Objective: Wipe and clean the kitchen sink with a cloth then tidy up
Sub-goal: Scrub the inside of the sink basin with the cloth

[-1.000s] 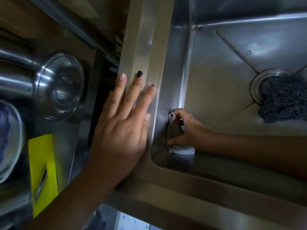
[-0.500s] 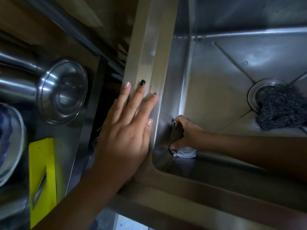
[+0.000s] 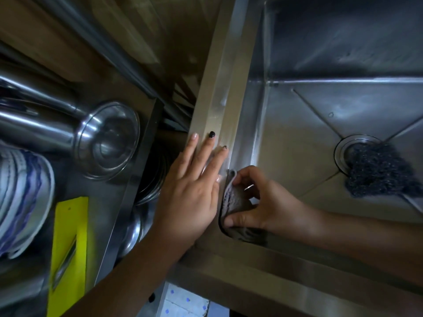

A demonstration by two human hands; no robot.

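Dim steel kitchen; pots (image 3: 107, 140) and a yellow board (image 3: 68, 236) racked at left. Your left hand (image 3: 192, 197) lay flat, fingers straight, on the rim of the sink (image 3: 219, 99). Just right, your right hand (image 3: 270, 207) pinched the grey cloth (image 3: 233, 197) against its near-left inner wall. Scourer (image 3: 377, 172) sat over the drain (image 3: 341, 147), far right. Judged: wiping underway; scourer removal and tidying left.

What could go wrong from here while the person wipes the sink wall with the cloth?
The scrubber lies over the drain, so dirt or water may collect there. The left hand covers part of the sink rim beside the cloth that the right hand grips, so that strip may stay unwiped.
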